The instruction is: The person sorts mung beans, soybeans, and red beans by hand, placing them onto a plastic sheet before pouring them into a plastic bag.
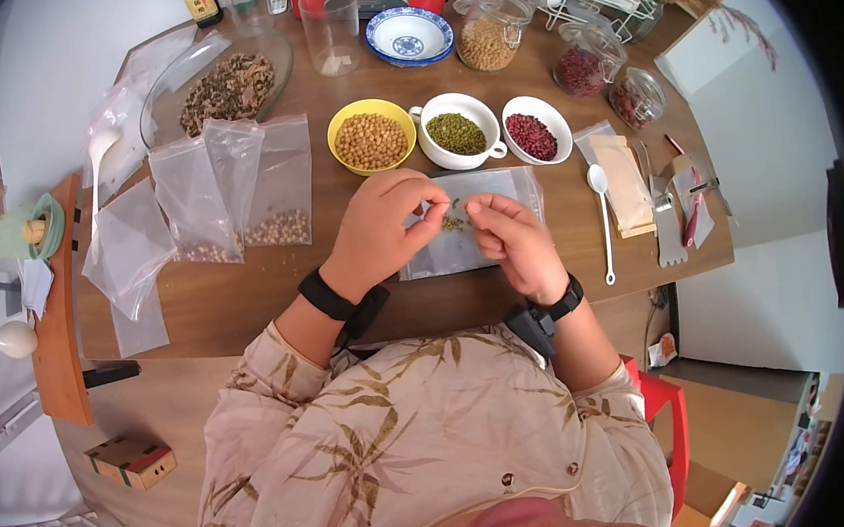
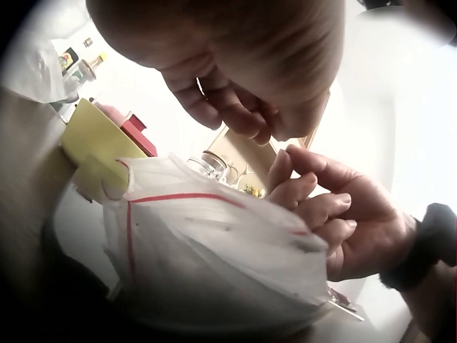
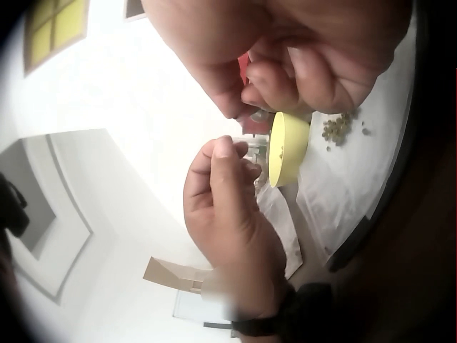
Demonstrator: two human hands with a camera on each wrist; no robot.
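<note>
a loose, cream-coloured shirt (image 1: 436,423) printed with scattered leaf sprays in olive and brown, long pointed leaves on thin stems. small, round, dark buttons (image 1: 507,480) dot the front, and a thin brown line of piping (image 1: 473,501) crosses it. the sleeves (image 1: 281,368) match. each wrist wears a black band (image 1: 325,296) with a dark, blocky device (image 1: 531,332).

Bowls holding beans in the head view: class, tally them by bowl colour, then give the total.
Yellow: 1 (round yellow bowl, tan beans)
White: 2 (round white two-handled bowl, small green beans; plain white oval bowl, dark red beans)
Total: 3
</note>
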